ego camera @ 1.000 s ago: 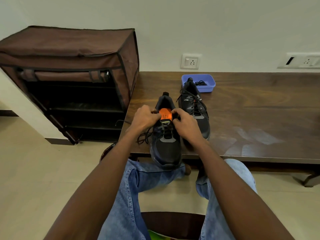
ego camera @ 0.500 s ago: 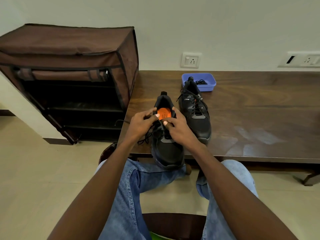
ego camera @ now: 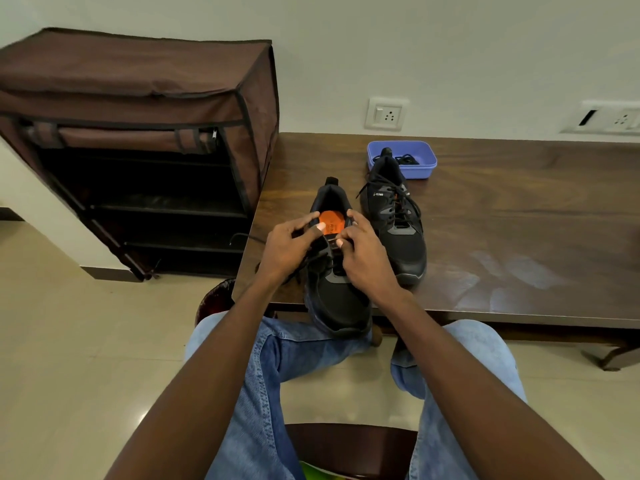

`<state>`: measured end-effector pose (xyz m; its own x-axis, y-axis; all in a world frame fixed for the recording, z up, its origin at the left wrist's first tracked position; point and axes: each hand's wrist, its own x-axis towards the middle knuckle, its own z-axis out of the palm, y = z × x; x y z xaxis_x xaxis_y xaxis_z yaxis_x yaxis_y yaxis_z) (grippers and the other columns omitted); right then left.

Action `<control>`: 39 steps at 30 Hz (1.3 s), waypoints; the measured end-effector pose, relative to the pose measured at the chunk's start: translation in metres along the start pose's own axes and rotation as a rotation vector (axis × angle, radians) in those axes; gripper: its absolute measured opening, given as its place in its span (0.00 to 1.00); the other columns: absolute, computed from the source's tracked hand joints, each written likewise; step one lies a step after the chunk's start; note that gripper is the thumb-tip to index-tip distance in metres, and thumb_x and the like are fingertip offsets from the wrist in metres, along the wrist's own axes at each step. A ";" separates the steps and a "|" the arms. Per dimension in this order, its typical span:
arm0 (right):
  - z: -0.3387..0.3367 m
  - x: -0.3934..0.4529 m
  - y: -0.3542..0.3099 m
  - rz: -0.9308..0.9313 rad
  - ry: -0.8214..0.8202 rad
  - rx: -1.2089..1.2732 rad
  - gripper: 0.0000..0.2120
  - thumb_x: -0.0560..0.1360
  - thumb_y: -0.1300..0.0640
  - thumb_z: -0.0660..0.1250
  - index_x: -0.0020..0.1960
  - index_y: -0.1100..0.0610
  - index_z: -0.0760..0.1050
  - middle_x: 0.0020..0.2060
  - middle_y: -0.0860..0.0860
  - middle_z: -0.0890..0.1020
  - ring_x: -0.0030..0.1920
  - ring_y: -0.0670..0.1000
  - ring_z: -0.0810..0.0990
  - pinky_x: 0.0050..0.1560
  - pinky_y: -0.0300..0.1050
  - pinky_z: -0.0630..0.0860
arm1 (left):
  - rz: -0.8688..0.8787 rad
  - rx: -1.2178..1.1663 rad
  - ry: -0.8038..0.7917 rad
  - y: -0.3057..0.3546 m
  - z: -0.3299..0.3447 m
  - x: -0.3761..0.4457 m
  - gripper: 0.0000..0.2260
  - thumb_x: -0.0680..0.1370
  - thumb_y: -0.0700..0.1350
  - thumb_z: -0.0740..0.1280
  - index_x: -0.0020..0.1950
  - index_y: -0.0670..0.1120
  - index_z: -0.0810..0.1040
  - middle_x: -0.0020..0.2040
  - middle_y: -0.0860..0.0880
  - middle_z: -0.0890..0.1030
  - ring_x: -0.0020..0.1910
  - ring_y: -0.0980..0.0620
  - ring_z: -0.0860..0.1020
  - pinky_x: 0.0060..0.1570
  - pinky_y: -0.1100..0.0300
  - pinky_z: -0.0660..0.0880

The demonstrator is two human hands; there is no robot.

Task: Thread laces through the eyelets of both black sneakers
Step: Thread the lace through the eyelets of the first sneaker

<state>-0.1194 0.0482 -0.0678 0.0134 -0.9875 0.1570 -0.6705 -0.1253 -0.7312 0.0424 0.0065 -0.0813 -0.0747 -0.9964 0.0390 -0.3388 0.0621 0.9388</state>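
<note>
Head view: near black mesh sneaker with an orange insole [ego camera: 337,292] sits at frame centre on the dark wooden counter [ego camera: 519,237], toe over its front edge. Left hand [ego camera: 289,249] pinches the black lace [ego camera: 311,259] at the upper eyelets; right hand [ego camera: 363,256] pinches the opposite eyelet edge. Just right, the second black sneaker [ego camera: 398,230] looks fully laced. A blue plastic tray [ego camera: 424,157] behind holds something dark. Judging by this, only the near shoe's top eyelets remain.
</note>
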 end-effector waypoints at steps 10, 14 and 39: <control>0.000 -0.001 0.000 0.335 0.353 0.303 0.09 0.79 0.64 0.62 0.52 0.51 0.75 0.62 0.54 0.76 0.59 0.51 0.77 0.62 0.50 0.76 | -0.025 -0.113 -0.006 -0.006 0.004 0.000 0.19 0.77 0.54 0.71 0.68 0.54 0.78 0.48 0.53 0.85 0.48 0.57 0.83 0.52 0.55 0.80; 0.006 0.002 0.008 -0.066 0.070 0.006 0.16 0.80 0.63 0.64 0.67 0.57 0.77 0.78 0.55 0.60 0.78 0.52 0.57 0.77 0.48 0.59 | -0.057 -0.126 -0.037 -0.003 0.004 -0.002 0.20 0.78 0.54 0.70 0.70 0.55 0.76 0.37 0.42 0.82 0.34 0.50 0.78 0.36 0.54 0.77; 0.007 0.003 0.014 -0.153 0.102 -0.205 0.09 0.80 0.61 0.63 0.55 0.60 0.81 0.73 0.56 0.71 0.74 0.52 0.67 0.73 0.54 0.60 | -0.040 -0.020 -0.035 0.006 0.011 -0.008 0.21 0.81 0.56 0.66 0.73 0.54 0.73 0.38 0.43 0.81 0.28 0.54 0.76 0.33 0.57 0.74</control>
<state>-0.1233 0.0429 -0.0826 0.0579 -0.9426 0.3288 -0.8027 -0.2398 -0.5461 0.0306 0.0155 -0.0802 -0.0941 -0.9955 -0.0101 -0.3232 0.0210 0.9461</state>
